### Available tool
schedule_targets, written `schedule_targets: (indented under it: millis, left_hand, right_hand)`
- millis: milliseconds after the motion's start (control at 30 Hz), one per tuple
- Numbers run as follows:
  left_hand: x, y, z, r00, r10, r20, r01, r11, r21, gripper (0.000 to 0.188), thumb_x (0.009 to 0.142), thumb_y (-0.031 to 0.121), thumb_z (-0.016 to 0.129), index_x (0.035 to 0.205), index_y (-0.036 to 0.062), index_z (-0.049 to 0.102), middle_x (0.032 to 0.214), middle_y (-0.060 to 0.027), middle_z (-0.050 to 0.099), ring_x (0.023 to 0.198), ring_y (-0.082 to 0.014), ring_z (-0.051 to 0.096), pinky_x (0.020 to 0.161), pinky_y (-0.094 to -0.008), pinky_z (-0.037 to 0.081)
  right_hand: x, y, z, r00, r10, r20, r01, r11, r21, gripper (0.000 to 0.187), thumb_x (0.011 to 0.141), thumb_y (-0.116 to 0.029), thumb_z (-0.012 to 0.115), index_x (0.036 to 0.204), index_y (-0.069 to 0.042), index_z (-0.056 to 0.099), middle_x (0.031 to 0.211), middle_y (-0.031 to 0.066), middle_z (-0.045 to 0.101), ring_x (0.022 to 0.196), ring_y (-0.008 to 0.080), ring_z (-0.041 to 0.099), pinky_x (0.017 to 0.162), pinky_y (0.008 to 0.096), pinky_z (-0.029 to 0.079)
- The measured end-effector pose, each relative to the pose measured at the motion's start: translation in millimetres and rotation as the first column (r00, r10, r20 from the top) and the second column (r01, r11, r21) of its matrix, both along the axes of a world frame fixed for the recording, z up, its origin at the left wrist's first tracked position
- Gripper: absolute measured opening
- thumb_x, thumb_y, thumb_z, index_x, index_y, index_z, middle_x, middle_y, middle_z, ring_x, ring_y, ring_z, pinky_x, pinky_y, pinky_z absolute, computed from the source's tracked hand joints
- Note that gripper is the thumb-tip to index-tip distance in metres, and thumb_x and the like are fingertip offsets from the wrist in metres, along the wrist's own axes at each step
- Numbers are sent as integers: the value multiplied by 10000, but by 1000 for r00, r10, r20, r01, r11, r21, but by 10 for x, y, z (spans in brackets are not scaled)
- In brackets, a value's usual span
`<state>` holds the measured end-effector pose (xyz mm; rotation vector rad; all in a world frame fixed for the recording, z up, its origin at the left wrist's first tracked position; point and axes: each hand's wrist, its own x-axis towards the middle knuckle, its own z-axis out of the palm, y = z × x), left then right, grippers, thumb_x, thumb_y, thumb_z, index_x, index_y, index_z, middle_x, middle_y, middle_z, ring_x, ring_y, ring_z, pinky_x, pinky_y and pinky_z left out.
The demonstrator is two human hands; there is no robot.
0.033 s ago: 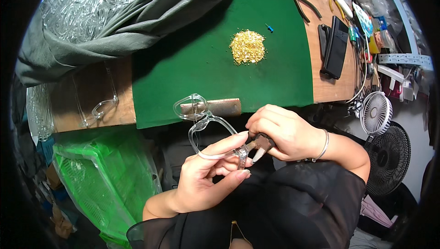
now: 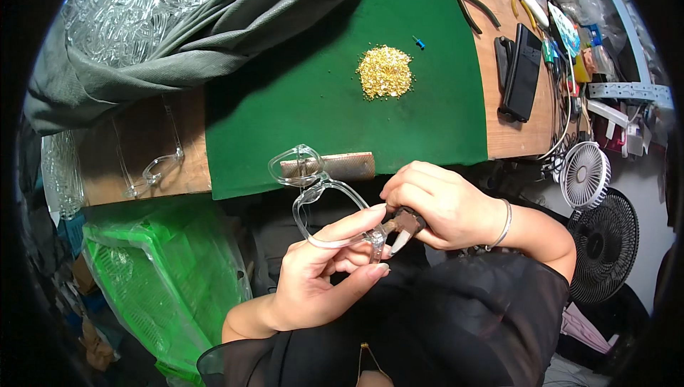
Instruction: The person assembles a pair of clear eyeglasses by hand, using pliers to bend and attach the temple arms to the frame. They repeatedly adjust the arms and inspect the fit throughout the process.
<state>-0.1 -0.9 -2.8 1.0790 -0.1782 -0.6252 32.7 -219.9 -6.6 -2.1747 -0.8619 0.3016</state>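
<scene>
- The left hand (image 2: 317,273) is on the near side of the green mat (image 2: 285,120). Its fingers are closed in a pinch on the near right corner of the clear glasses frame (image 2: 318,188).
- The right hand (image 2: 438,209) is just off the mat's near edge, more to the right. Its fingers are curled tight around a brown tool (image 2: 407,222).
- The tool lies between the two hands, and its end looks to touch that pinched corner. Fingers hide the exact spot.
- The left hand is nearer to the frame; the frame goes up and left from its fingers. The right hand is just beside the frame's near end.
- The frame's long way slants from the near right to the far left. The far ring points over the mat's near edge, and the near ring is short of it.
- A rough bar (image 2: 350,166) lies at the mat's near edge, partly behind the far ring.
- A heap of gold bits (image 2: 385,73) sits on the mat's far part, with a blue pin (image 2: 419,44) just beyond, to the right.
</scene>
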Motion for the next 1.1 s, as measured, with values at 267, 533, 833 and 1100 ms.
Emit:
schedule_targets:
  millis: [267,533,833,1100]
  left_hand:
    - [-1,-40,-8,966,15,259,-57,986,157,547,739,-159,598,1253,-33,461,1005,-152,610,861,-175,621,750,-283,518]
    - [3,-97,-57,870,53,489,-188,954,232,573,637,-167,610,1185,-9,557,781,-114,627,635,-179,618,573,-247,491]
    - [49,-65,6,883,3,470,-131,962,240,581,645,-198,605,1189,-1,556,824,-118,640,653,-180,625,604,-240,505]
    - [19,-76,-54,865,16,502,-180,943,280,572,648,-184,640,1181,9,563,818,-112,651,660,-179,637,604,-242,518]
  right_hand:
    - [37,61,34,994,35,100,-38,999,25,266,604,-36,647,833,-35,511,822,91,522,771,272,529,711,352,449]
    - [47,70,13,983,61,173,-65,998,17,251,561,-69,647,755,-47,490,739,84,479,693,248,501,646,338,417]
    - [25,89,-58,953,27,300,-22,1000,-22,235,587,-152,643,641,-77,428,618,54,393,590,211,451,572,318,360]
    - [-33,84,-103,969,7,247,9,998,-65,212,580,-129,654,633,-80,455,608,43,416,581,198,457,550,318,345]
